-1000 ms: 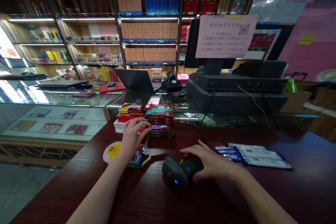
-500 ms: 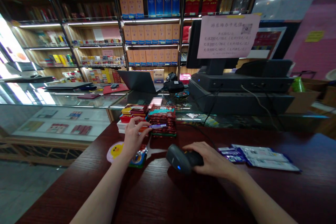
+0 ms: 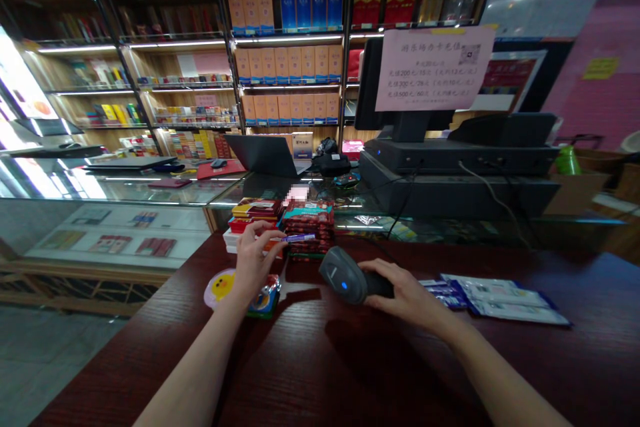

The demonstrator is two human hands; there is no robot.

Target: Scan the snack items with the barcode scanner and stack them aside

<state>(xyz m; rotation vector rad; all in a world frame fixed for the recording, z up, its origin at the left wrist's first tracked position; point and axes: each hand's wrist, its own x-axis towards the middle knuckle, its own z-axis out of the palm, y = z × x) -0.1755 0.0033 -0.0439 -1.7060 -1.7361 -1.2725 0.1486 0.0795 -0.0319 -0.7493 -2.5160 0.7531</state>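
Between thumb and fingers, my left hand pinches a thin purple-and-white packet by its left end. Behind the packet stands a stack of brown-red snack packs, and boxes in red, yellow and white are piled beside it. Under my left wrist lie a round pouch with a yellow duck and a colourful packet, both partly covered. My right hand is wrapped round the handle of a black barcode scanner, raised over the table with its head toward the left and a blue light lit.
White-and-purple packets and smaller purple ones lie on the dark wooden table at right. A monitor with a pink paper sign stands on a black till. Behind are a laptop, a glass counter and stocked shelves.
The scanner in my right hand has risen and tilted up slightly, moving a little to the right. My left hand and the thin packet have barely shifted.
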